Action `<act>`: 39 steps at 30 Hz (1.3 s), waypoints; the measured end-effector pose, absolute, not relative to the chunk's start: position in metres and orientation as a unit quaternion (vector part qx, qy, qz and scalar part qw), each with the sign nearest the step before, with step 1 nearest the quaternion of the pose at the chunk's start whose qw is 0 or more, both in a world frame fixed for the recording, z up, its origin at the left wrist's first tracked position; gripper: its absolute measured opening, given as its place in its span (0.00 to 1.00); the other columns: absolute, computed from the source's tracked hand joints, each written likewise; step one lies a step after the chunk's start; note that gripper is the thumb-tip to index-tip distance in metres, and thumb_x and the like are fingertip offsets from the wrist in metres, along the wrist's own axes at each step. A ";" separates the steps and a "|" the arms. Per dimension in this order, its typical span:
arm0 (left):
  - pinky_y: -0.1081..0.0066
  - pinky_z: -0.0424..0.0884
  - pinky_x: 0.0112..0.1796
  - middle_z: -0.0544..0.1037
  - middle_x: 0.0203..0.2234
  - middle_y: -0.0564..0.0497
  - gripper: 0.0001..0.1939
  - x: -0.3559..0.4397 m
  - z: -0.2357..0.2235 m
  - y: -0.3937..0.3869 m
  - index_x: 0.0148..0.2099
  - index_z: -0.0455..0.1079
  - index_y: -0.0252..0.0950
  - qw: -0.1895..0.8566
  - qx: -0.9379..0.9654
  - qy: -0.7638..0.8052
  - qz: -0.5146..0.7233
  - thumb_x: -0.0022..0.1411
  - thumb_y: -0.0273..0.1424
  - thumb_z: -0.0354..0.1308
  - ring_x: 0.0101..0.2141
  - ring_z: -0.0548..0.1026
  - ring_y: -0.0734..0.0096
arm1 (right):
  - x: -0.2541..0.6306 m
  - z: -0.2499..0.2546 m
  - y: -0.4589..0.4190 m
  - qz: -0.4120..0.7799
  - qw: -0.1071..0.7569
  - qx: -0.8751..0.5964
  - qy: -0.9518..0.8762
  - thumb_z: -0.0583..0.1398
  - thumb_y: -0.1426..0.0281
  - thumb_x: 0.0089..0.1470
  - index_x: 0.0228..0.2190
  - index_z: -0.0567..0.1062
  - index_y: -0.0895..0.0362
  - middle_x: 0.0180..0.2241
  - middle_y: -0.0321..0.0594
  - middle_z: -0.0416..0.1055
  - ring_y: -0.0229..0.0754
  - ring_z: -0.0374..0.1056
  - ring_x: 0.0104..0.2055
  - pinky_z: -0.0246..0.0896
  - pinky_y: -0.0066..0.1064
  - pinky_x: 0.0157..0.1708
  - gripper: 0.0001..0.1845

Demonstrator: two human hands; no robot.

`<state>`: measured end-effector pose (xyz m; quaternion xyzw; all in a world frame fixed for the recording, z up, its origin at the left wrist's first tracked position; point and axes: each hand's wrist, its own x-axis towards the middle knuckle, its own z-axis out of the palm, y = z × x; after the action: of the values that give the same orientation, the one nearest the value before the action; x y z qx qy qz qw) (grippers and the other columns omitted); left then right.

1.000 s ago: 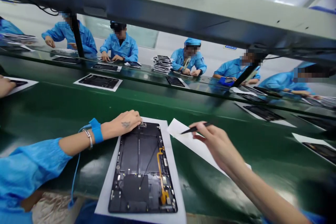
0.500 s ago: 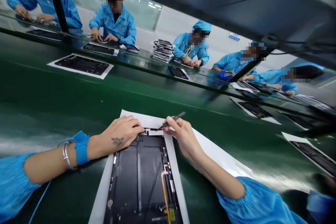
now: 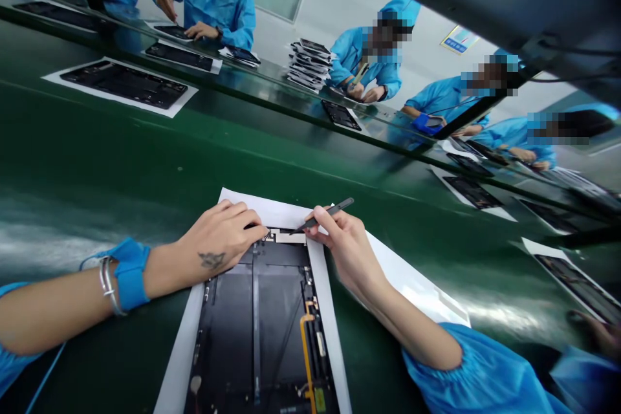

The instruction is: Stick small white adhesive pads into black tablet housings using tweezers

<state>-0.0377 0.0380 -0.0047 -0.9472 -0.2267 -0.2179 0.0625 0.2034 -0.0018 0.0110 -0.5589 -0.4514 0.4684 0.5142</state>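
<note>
**Slim black tweezers (image 3: 330,213) pinched at open black tablet chassis (image 3: 257,330)**

Right hand (image 3: 342,252): fingertips (image 3: 317,218) pressed together on the tweezers, tips at chassis top edge. Left hand (image 3: 220,239): fingers (image 3: 242,215) curled, resting on that edge. Under chassis: white paper sheet (image 3: 326,330). Around it: green conveyor belt (image 3: 97,168).

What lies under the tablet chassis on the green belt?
A white paper sheet lies under the tablet chassis, showing along both long sides. The chassis covers its middle; what is beneath cannot be seen.
</note>
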 end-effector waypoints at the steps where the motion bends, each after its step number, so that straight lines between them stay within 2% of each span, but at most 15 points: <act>1: 0.66 0.62 0.38 0.78 0.40 0.49 0.11 -0.037 -0.005 0.038 0.47 0.75 0.34 0.064 -0.946 -0.226 -0.222 0.65 0.20 0.55 0.38 0.72 0.63 | 0.203 0.011 -0.002 0.469 0.514 -0.560 -0.450 0.70 0.49 0.47 0.19 0.75 0.57 0.27 0.38 0.69 0.41 0.66 0.34 0.64 0.31 0.38 0.25; 23: 0.65 0.62 0.39 0.78 0.40 0.49 0.11 -0.035 -0.005 0.038 0.46 0.75 0.34 0.052 -0.945 -0.227 -0.228 0.66 0.19 0.54 0.39 0.72 0.63 | 0.203 0.010 0.000 0.455 0.508 -0.570 -0.458 0.70 0.48 0.45 0.20 0.76 0.57 0.26 0.38 0.70 0.41 0.66 0.33 0.63 0.33 0.38 0.25; 34: 0.66 0.66 0.38 0.75 0.43 0.47 0.16 -0.036 -0.010 0.040 0.49 0.73 0.33 0.021 -0.951 -0.218 -0.218 0.65 0.16 0.50 0.41 0.70 0.63 | 0.203 0.012 0.000 0.447 0.496 -0.573 -0.475 0.70 0.47 0.46 0.19 0.75 0.57 0.27 0.38 0.71 0.40 0.65 0.33 0.63 0.32 0.38 0.26; 39: 0.66 0.66 0.38 0.73 0.43 0.47 0.20 -0.035 -0.010 0.041 0.53 0.72 0.37 -0.002 -0.955 -0.224 -0.194 0.64 0.16 0.49 0.40 0.69 0.63 | 0.205 0.010 -0.001 0.434 0.488 -0.575 -0.493 0.68 0.48 0.49 0.23 0.77 0.57 0.25 0.37 0.70 0.40 0.65 0.31 0.62 0.32 0.36 0.24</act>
<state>-0.0353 0.0407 -0.0097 -0.9551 -0.2239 -0.1940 -0.0024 0.2048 -0.0010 0.0097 -0.5747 -0.4929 0.4342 0.4881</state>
